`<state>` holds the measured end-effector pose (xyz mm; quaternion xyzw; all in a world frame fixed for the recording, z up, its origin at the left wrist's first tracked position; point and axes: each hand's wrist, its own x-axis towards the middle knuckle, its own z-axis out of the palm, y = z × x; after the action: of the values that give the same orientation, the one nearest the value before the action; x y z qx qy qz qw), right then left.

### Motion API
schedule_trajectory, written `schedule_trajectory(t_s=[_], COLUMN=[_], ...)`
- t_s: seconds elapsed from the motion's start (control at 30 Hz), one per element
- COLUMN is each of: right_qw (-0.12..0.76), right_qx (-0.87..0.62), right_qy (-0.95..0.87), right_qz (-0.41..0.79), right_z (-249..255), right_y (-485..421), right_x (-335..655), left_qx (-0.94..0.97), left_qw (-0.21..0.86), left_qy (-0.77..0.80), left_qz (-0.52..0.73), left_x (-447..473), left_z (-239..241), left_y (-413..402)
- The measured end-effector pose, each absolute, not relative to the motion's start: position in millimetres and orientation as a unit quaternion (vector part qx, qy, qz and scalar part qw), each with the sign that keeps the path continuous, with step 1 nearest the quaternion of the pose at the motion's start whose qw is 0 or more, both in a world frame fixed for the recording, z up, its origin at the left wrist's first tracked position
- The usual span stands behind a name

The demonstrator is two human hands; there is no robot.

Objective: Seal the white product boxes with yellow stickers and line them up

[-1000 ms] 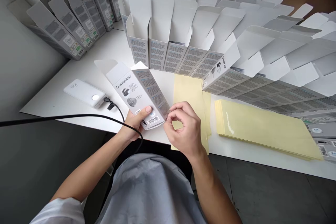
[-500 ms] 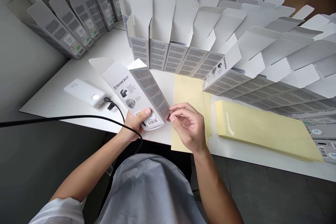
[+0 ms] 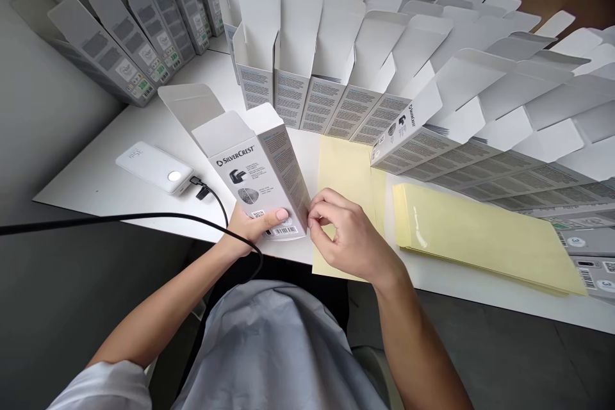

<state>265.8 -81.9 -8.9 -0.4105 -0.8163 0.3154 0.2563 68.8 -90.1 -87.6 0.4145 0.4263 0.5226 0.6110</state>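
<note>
A white and grey SilverCrest carton stands tilted at the table's near edge, its top flaps raised. My left hand grips it low down, the thumb across the front near the barcode and the other fingers hidden behind. At the carton's lower right edge is my right hand, its fingertips drawn together in a pinch. Whatever those fingertips hold, if anything, is too small or hidden to make out. Yellow sheets lie flat beneath and beyond the right hand.
Rows of open-topped cartons line the back and right. More cartons stand at the back left. A white power bank with a black cable lies at left; the cable crosses my left wrist. A yellow stack sits at right.
The carton has turned more upright and its front now faces me more. My right hand's fingers have curled in closer together, and its forearm has swung outward to the right.
</note>
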Motion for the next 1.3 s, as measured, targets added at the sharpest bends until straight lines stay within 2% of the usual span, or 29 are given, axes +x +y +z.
schedule_trajectory(t_s=[0.13, 0.27, 0.97, 1.13, 1.3], right_qw=[0.293, 0.336, 0.345, 0.315, 0.184], right_qx=[-0.399, -0.364, -0.351, -0.372, -0.449], right_qy=[-0.806, -0.775, -0.734, -0.761, -0.822], right_qz=[0.323, 0.392, 0.468, 0.429, 0.298], right_z=[-15.7, -18.5, -26.9, -23.7, -9.6], right_y=[-80.8, -78.3, -72.4, -74.6, -84.6], right_x=[265.1, 268.8, 273.7, 270.4, 267.3], left_qx=[0.401, 0.379, 0.361, 0.377, 0.407], left_qw=[0.615, 0.638, 0.655, 0.637, 0.609], left_qy=[0.429, 0.413, 0.41, 0.422, 0.455], left_qz=[0.526, 0.528, 0.523, 0.523, 0.505], left_x=[70.4, 71.2, 72.8, 71.8, 69.7], left_z=[-88.1, -86.7, -77.4, -83.8, -91.2], left_y=[-90.0, -90.0, -90.1, -90.5, -93.1])
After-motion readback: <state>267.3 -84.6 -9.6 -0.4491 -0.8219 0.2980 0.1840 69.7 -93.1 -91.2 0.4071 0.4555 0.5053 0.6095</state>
